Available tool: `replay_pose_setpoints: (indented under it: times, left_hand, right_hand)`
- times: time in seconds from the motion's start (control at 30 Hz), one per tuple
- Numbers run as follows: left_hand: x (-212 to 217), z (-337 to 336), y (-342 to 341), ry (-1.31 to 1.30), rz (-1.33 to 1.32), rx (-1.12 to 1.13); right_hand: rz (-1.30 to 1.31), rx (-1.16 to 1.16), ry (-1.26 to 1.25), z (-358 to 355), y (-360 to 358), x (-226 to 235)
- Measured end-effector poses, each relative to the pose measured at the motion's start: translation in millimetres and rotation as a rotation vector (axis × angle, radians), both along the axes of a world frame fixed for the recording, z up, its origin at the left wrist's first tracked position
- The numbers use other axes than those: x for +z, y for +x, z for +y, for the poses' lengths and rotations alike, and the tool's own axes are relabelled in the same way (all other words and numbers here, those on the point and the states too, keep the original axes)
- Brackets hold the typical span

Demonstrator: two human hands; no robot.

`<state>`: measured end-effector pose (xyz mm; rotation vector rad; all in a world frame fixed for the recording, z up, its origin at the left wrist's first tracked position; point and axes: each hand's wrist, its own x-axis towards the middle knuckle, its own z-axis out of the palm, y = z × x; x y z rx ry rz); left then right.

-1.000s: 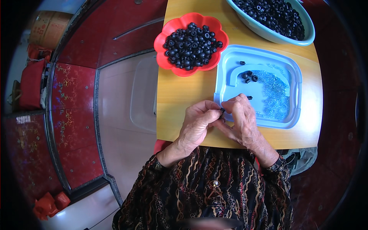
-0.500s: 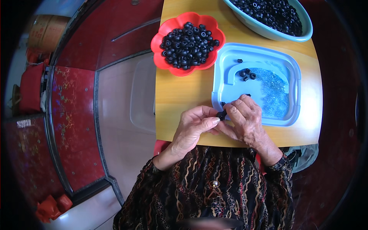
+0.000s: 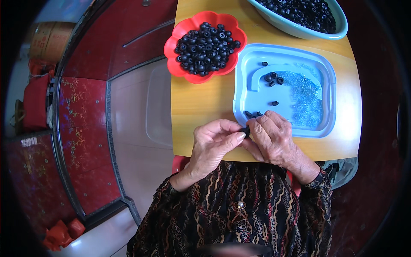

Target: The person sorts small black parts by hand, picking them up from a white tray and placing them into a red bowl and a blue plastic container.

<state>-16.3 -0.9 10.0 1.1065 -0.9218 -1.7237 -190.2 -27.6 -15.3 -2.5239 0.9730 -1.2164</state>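
My left hand [image 3: 214, 143] pinches a small black plastic part [image 3: 245, 131] between thumb and fingertips at the front edge of the tray. Right against it is my right hand [image 3: 273, 136], its fingers pressed together; whatever they hold is hidden behind them. The blue tray [image 3: 236, 92] carries clear little beads [image 3: 306, 107], heaped on its right side. Several loose black parts [image 3: 274, 80] lie near its middle, one sits alone [image 3: 275, 103], and a few more [image 3: 252, 114] rest just beyond my fingertips.
A red flower-shaped bowl [image 3: 171, 64] full of black round parts stands at the far left of the wooden table [image 3: 201, 103]. At the far right is a pale green basin [image 3: 295, 31], also full of black parts. A clear plastic bag [image 3: 344, 171] hangs beside the table's near right corner.
My hands stay together, with the right fingers shifted slightly around the black part. More of the loose black parts in the tray show now. The whole view has moved a little.
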Motion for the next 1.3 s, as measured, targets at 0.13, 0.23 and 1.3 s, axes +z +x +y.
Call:
replay_pose_setpoints:
  times: [0.13,0.23,1.3]
  left_hand:
    - [-5.1,2.9,1.9,0.025,0.014,-0.001]
    - [-4.8,3.6,1.0,0.029,0.020,-0.006]
    - [-7.2,4.4,-2.9,-0.093,0.063,-0.010]
  right_hand:
    - [0.022,0.004,0.020,2.5,-0.5,1.1]
    - [0.056,-0.015,0.051,4.9,-1.0,0.2]
    - [0.048,0.002,0.013,-0.3,1.2,3.5]
